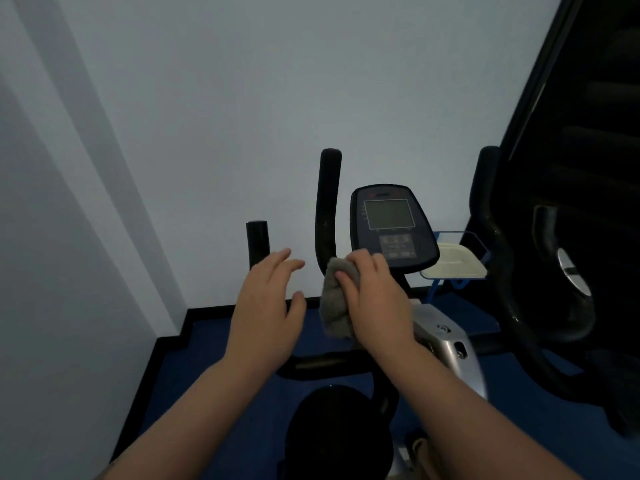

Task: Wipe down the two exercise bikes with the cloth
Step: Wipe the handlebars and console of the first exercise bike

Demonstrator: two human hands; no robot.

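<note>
Early going: first bike's handlebar under the cloth.
Right hand [374,299] grips grey cloth [334,303] at handlebar [327,209]; left hand [268,306] released; second bike [554,271] apparently untouched.

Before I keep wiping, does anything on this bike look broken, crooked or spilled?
Nothing stands out. The console sits straight, the handlebar looks intact, and the right hand holds the cloth against it.

Dim, bluish cast, soft focus, wide-angle edge bending
</note>
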